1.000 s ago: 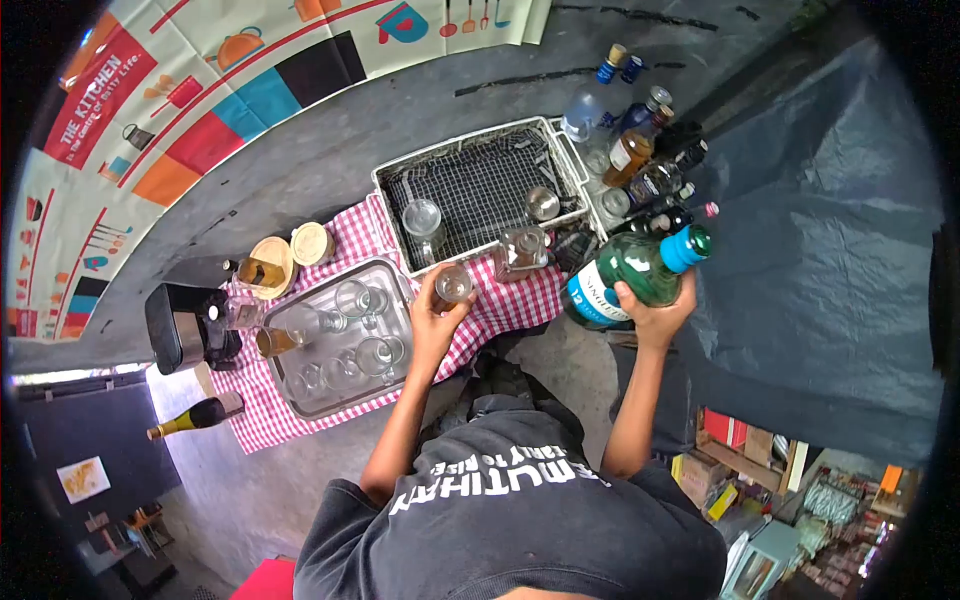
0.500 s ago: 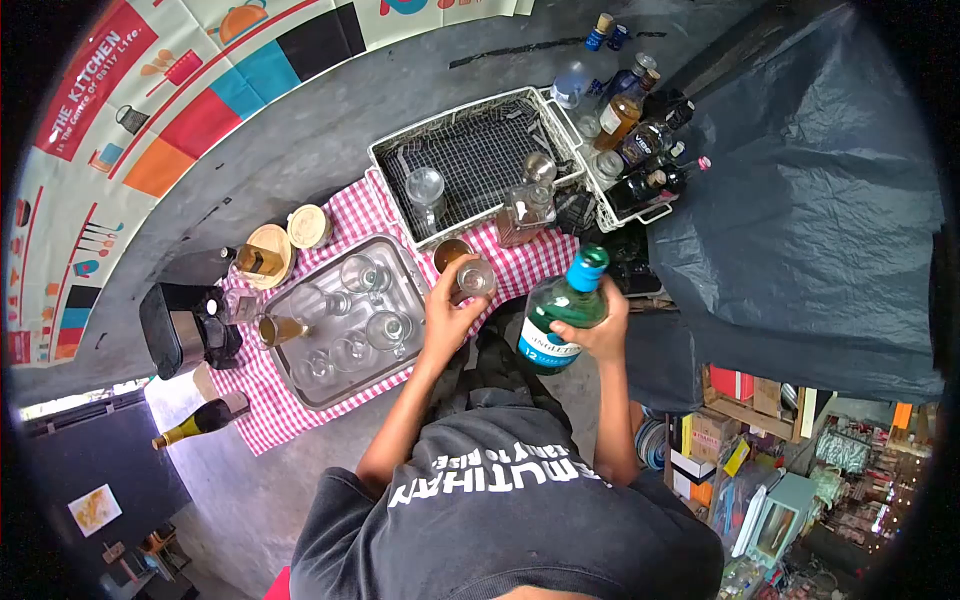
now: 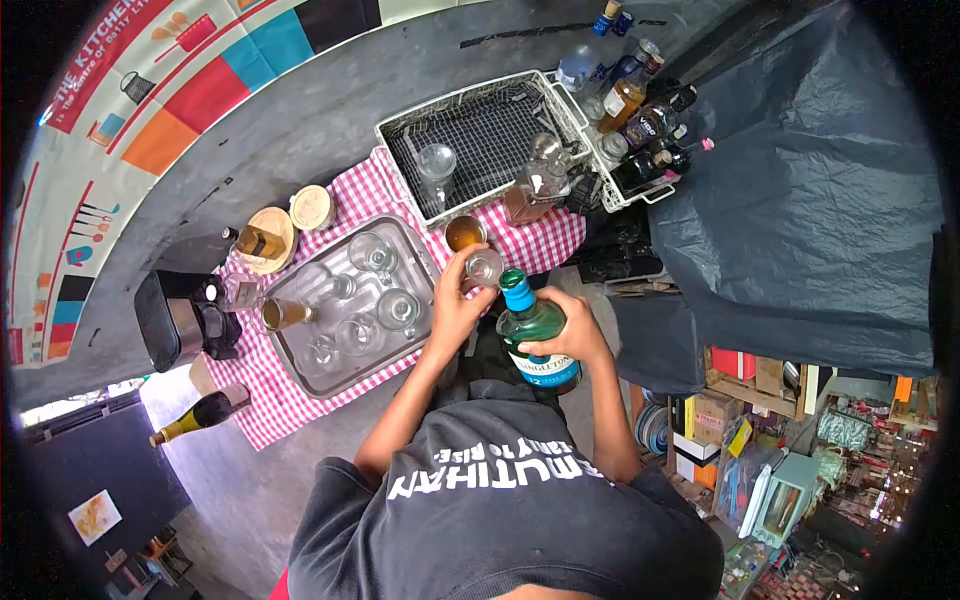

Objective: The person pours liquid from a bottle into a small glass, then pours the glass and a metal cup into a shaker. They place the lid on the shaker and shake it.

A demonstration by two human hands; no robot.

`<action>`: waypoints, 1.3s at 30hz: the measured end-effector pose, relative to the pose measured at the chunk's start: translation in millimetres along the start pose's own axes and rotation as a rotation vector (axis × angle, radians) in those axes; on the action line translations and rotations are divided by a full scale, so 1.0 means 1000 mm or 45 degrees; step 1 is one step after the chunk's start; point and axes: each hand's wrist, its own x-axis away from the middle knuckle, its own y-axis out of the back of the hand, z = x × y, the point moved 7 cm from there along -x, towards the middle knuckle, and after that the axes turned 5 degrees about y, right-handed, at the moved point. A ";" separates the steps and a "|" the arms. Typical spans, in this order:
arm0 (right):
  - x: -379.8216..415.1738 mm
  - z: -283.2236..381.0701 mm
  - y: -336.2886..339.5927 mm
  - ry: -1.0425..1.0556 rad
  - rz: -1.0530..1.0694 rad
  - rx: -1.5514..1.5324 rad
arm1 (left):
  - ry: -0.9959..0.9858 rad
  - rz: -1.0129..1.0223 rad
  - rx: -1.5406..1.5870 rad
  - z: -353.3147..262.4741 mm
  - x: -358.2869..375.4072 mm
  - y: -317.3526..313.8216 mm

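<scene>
My left hand (image 3: pixel 460 305) is closed around a small clear glass (image 3: pixel 484 268), held over the near edge of the checkered cloth (image 3: pixel 549 242). In my right hand (image 3: pixel 572 330) is a green bottle (image 3: pixel 539 331) with a blue neck and a white and blue label. The bottle's neck is tilted toward the small glass, and its mouth is close to the rim. Whether they touch or liquid flows, I cannot tell. Just beyond my left hand stands a cup of brown liquid (image 3: pixel 464 233).
A grey tray (image 3: pixel 300 386) of several glasses lies on the left. A white wire basket (image 3: pixel 398 185) with glassware stands behind, beside a rack of bottles (image 3: pixel 640 193). A dark bottle (image 3: pixel 205 412) lies at the far left. Dark sheeting (image 3: pixel 790 220) hangs right.
The green bottle has moved left toward the small glass, and its neck has come down beside it. The small glass has shifted slightly right and up in my left hand.
</scene>
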 end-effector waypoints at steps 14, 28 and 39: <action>0.008 -0.002 -0.015 -0.141 0.152 -0.026 | 0.017 0.015 -0.129 0.014 0.010 0.004; 0.009 -0.009 -0.011 -0.266 0.269 -0.054 | -0.066 -0.023 -0.283 0.021 0.011 -0.001; 0.010 -0.018 -0.013 -0.355 0.326 -0.030 | -0.026 0.042 -0.239 0.041 0.007 -0.003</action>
